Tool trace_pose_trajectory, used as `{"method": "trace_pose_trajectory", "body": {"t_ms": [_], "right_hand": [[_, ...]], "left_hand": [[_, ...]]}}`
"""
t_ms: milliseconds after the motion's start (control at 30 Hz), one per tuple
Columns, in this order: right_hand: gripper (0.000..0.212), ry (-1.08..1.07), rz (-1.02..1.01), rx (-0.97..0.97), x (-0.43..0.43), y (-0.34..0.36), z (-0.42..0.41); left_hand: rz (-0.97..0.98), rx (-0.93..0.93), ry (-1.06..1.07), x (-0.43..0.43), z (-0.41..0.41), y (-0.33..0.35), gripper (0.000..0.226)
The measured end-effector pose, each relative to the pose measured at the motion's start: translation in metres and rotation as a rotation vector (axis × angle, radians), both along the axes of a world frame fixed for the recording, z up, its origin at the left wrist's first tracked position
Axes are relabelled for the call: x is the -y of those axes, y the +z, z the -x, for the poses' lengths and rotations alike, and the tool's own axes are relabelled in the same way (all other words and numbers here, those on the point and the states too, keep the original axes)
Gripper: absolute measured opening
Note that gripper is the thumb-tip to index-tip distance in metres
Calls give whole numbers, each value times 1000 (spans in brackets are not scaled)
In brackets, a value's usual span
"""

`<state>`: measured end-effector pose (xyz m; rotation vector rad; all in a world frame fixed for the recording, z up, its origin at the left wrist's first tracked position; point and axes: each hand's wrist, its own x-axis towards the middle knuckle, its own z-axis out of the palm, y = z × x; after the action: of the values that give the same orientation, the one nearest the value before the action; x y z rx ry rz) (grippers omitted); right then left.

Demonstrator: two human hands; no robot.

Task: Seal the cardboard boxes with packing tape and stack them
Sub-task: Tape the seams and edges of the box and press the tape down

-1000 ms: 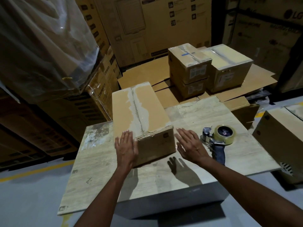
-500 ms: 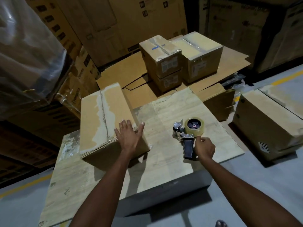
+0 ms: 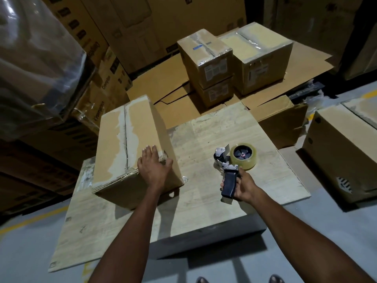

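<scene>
One view only: head-worn, wide-angle, facing forward and down onto the desk [image 3: 204, 201] from above. Both forearms enter from the bottom edge. The left hand [image 3: 152, 170] and the right hand [image 3: 242, 188], gripping the tape dispenser [image 3: 234, 166], sit mid-frame, near the lens. Beyond the fingers [image 3: 151, 152], the stacked boxes [image 3: 206, 64] and tall cartons [image 3: 142, 27] fill the upper frame. Behind the fingers are the desk's near edge, the floor [image 3: 24, 252] and shoe tips [image 3: 201, 280]. Straight edges bow outward near the frame borders.

- My left hand [image 3: 154, 170] and right hand [image 3: 243, 187]: bare, as are both forearms [image 3: 130, 231] up to the frame edge.
- My feet [image 3: 202, 280]: two dark rounded tips at the bottom edge; footwear type unclear.
</scene>
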<state>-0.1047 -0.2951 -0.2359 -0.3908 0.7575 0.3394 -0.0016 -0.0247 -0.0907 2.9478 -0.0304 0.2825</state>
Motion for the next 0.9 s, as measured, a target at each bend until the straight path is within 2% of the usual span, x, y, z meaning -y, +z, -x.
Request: {"method": "trace_pose_trajectory", "body": {"t_ms": [100,300,367,433,500,567,733,900], "right_hand": [[73,-41,-38,86,-1,-1,-2],[63,-103,-159,207,-9,5,5],[61,-46,-219,244,-7,9,4],[60,-11,-246,218,-2,14,3],[60,48,-203,182,2,22,2],[55,123,-125,158,3,36,2],[56,239,89,119,0,76,-7],[63,303,256,159,-19,119,-17]], "left_hand": [[44,26,-18,-6,2,-1,82],[57,83,-107,-22,12,-2,84],[74,49,-146,-28,14,1,91],[187,-40,-192,-35,13,8,89],[496,-151,-218,-48,16,24,77],[742,-159,-215,-65,20,39,58],[889,149,31,-117,32,44,31],[951,227,176,-156,52,40,26]]}}
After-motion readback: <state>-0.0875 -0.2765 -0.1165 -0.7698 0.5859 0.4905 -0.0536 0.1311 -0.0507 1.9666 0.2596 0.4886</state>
